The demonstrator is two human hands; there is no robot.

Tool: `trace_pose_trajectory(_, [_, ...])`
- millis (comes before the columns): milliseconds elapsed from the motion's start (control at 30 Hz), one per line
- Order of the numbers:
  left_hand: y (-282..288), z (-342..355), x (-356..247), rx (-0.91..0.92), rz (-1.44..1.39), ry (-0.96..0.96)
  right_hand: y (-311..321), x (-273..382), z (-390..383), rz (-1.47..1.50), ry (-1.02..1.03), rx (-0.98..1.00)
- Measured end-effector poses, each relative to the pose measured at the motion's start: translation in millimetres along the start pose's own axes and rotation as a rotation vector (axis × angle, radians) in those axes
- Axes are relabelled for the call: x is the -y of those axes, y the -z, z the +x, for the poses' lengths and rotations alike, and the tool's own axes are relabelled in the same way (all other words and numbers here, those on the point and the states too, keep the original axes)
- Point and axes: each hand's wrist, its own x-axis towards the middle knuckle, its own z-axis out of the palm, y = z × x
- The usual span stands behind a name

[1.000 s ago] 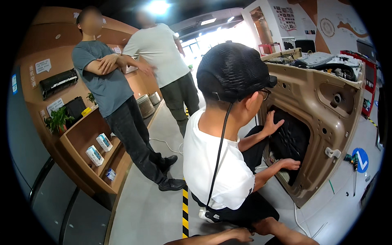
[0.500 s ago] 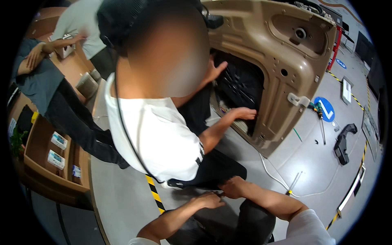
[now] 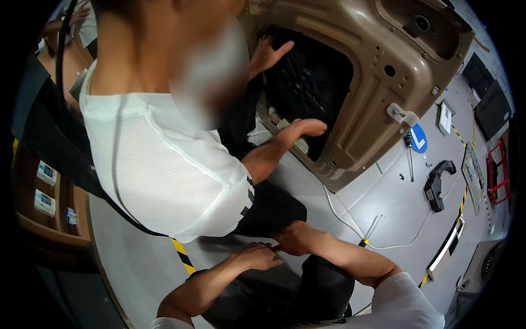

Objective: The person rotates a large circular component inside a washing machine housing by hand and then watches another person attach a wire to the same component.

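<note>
My left hand (image 3: 258, 257) and my right hand (image 3: 298, 238) meet low in front of me, over my knees. The right one is closed in a fist. My left fingers are loosely curled and touch its fingertips. Something small and dark may lie between them, but I cannot make it out. A co-worker in a white shirt (image 3: 164, 159) crouches close ahead on the left. One of that person's hands (image 3: 309, 127) rests at the lower edge of the opening in a tan car door panel (image 3: 372, 109), the other by its upper left edge. A black ribbed part (image 3: 307, 82) shows inside.
On the floor at right lie a screwdriver (image 3: 411, 156), a black curved plastic part (image 3: 436, 186), a white cable (image 3: 342, 216) and a long light-coloured trim strip (image 3: 446, 248). Wooden shelving (image 3: 76, 233) with small boxes stands at far left. Another person stands behind the co-worker.
The view has shifted closer, so the co-worker looms larger and the door sits further left. My hands stay together. The co-worker's hands keep their places at the door opening.
</note>
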Motion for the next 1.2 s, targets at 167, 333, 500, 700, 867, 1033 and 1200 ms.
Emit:
trace_pose_trajectory(167, [0.8,1.1,3.0,0.008,-0.004,-0.017,5.3,2.2,0.7,-0.007,-0.027,0.019])
trace_pose_trajectory(333, [15.9,4.4,-3.0,0.150,-0.037,-0.020,5.6,-0.5,4.3,-0.017,-0.066,0.072])
trace_pose_trajectory(500, [19.9,-2.7,-8.3,0.113,-0.087,-0.047,4.0,-1.4,5.8,0.006,-0.049,0.078])
trace_pose_trajectory(700, [34.6,-16.1,-17.9,0.062,-0.099,-0.122,12.9,2.7,4.9,0.067,-0.052,0.091])
trace_pose_trajectory(867, [36.7,-15.4,-17.5,0.097,-0.117,-0.135,7.2,-0.5,7.8,-0.016,-0.032,0.128])
trace_pose_trajectory(1033, [44.8,-17.3,-22.2,0.128,-0.099,-0.103,-5.7,-7.0,10.3,-0.036,-0.016,0.111])
trace_pose_trajectory(1200, [38.0,-13.0,-17.5,0.147,-0.073,-0.091,10.6,2.3,6.7,-0.035,-0.045,0.137])
